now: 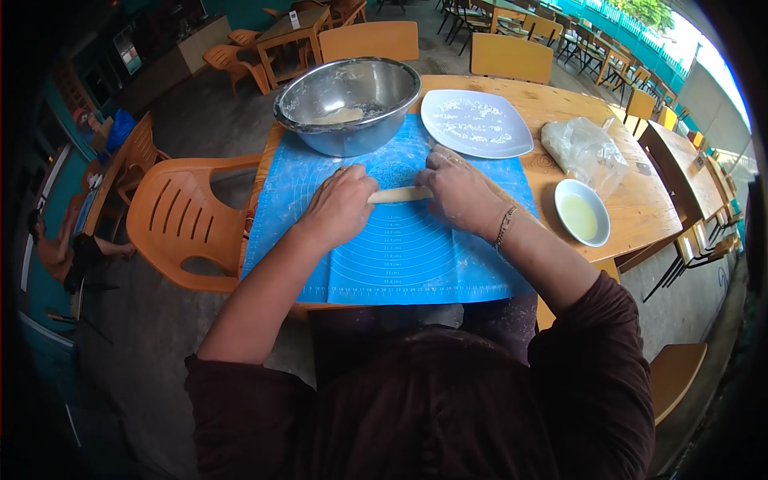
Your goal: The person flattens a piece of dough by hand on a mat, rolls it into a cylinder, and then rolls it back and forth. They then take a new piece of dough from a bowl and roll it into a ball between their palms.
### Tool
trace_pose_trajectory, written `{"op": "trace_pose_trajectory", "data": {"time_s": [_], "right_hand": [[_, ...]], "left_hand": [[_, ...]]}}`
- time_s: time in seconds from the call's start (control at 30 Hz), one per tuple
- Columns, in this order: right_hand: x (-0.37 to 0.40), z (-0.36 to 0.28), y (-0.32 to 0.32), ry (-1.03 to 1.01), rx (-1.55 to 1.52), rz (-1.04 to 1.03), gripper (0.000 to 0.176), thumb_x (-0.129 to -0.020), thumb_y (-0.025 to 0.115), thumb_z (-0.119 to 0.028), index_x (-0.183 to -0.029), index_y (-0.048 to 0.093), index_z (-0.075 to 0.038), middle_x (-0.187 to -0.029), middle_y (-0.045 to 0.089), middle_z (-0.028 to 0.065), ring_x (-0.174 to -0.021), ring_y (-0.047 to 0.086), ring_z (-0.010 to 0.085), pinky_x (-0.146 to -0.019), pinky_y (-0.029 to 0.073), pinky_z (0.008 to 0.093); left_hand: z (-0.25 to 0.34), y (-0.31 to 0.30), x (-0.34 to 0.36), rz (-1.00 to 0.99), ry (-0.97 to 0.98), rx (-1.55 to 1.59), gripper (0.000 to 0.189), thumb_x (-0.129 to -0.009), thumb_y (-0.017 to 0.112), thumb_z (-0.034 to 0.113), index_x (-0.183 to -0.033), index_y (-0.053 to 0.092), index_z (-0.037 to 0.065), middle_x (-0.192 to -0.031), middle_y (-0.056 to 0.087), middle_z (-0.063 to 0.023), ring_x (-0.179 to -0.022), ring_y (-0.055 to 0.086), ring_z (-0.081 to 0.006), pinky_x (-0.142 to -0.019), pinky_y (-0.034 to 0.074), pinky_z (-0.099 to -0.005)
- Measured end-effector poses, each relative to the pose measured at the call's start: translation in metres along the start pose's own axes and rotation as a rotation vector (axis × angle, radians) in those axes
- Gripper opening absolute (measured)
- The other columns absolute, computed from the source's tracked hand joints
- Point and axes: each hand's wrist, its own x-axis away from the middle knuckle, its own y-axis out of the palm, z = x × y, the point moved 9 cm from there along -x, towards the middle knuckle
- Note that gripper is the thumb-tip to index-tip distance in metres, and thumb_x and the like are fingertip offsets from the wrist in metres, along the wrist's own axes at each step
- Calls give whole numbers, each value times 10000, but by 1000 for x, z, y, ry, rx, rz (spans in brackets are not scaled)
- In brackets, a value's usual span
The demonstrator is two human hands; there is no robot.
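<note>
Over the blue measuring mat [384, 264], a pale, dough-coloured roll [400, 194] stretches sideways between my hands. My left hand [342, 200] is closed round its left end, fingers curled and knuckles up. At the other end, my right hand [460, 190] curls over the roll in the same way, with a bracelet on the wrist. Both hands hide the roll's ends. White flour dusts the mat, which has printed rings and a ruler along the near edge. Past my left hand stands a steel bowl [352, 144] with a pale lump of dough [339, 116] in it.
A flour-dusted white plate [478, 144] sits at the mat's far right. Right of it are a clear plastic bag [588, 152] of white stuff and a small bowl [582, 210] of yellowish liquid. An orange chair [188, 216] stands left of the wooden table [552, 94]. Another person sits far left.
</note>
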Motion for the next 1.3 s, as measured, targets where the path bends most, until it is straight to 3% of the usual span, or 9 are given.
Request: {"op": "trace_pose_trajectory", "data": {"time_s": [0.13,0.27,0.3,0.4,0.43,0.8,1.07,1.13,1.3], "right_hand": [[-24,14,11,103,-211,-95,190,-904,568,-136,-926,703,-4,-974,654,210,-935,651,387,-876,519,463],[-46,28,40,253,-262,-121,391,-994,485,-274,-908,698,43,-978,681,267,-951,650,413,-872,515,469],[-45,17,45,305,-188,-400,476,-1021,424,-339,-1128,667,56,-1201,640,285,-1155,607,409,-991,481,460],[-17,21,96,67,99,-175,540,-1021,421,-331,-1394,495,52,-1436,503,268,-1362,464,407,-1143,368,458],[-10,16,93,139,93,-440,633,-1018,413,-331,-1523,304,35,-1573,335,250,-1478,296,400,-1220,242,476],[82,-71,4,-66,-83,-234,622,-996,539,-363,-1419,435,81,-1512,408,277,-1428,381,401,-1205,265,495],[66,-54,-24,5,-143,-131,510,-921,665,-219,-1340,535,42,-1404,533,254,-1340,487,416,-1145,377,480],[70,-44,6,78,-212,-328,487,-896,694,-221,-1298,569,26,-1389,548,247,-1334,491,420,-1139,382,475],[55,-37,2,131,-253,-444,158,-884,613,-124,-996,630,-14,-1083,659,202,-1019,660,383,-889,537,459]], "left_hand": [[-15,-6,-19,-91,-97,186,243,-949,639,162,-1107,691,-16,-1092,657,-172,-1028,630,-334,-918,496,-409],[-36,12,-45,-188,-335,470,672,-1068,307,510,-1270,619,-49,-1343,588,-236,-1230,573,-344,-1064,419,-398],[-32,24,-45,-228,-339,448,697,-1065,279,527,-1345,551,-51,-1410,527,-244,-1307,506,-344,-1113,368,-395],[-26,63,-30,-256,-283,387,845,-1023,162,652,-1409,469,-34,-1480,420,-279,-1402,384,-388,-1189,269,-430],[-23,67,-23,-236,-224,236,882,-1013,169,673,-1453,399,-56,-1515,374,-286,-1437,334,-393,-1207,237,-441],[67,26,76,-245,113,-81,941,-967,457,636,-1466,311,-148,-1527,321,-347,-1446,308,-464,-1196,228,-547],[54,-5,58,-44,76,19,511,-931,675,304,-1254,600,-84,-1368,562,-263,-1308,511,-418,-1121,379,-499],[39,25,57,-230,22,42,447,-916,691,267,-1223,632,-52,-1379,563,-246,-1291,526,-420,-1111,396,-476],[43,8,47,-285,-46,142,211,-859,727,146,-1009,672,9,-1041,669,-168,-1011,642,-367,-875,511,-459]]}}
